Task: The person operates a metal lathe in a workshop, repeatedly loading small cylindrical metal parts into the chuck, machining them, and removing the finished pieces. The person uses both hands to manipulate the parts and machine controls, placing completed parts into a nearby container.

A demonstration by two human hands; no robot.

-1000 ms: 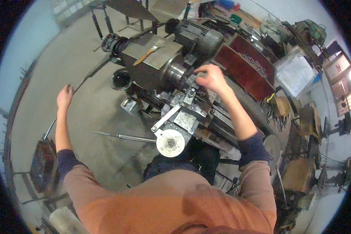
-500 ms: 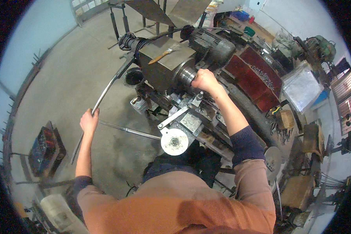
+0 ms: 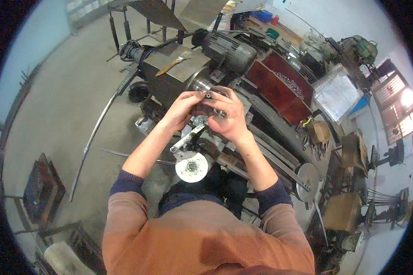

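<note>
My left hand (image 3: pixel 184 109) and my right hand (image 3: pixel 229 114) meet in front of the lathe's shiny spindle nose (image 3: pixel 200 81). Between their fingertips is a small dark metal part (image 3: pixel 209 95) with a round hole in its end. The fingers of both hands are closed about it, and they hide most of its shape. A grey metal bit (image 3: pixel 220 113) shows by my right palm; I cannot tell whether it is held or belongs to the machine behind. The long metal lever (image 3: pixel 101 123) hangs at the left, with no hand on it.
A wooden-handled brush (image 3: pixel 170 66) lies on the headstock (image 3: pixel 158 75). Below my hands are a white handwheel (image 3: pixel 191 167) and a flat metal handle (image 3: pixel 187 137). A motor (image 3: pixel 229 50) and a dark red tray (image 3: pixel 280 87) stand beyond, to the right. Another wheel (image 3: pixel 307 178) sits at the right.
My left hand has let go of the long lever and come to the middle. My right hand has drawn back from the spindle nose. Both now meet at the small dark part.
</note>
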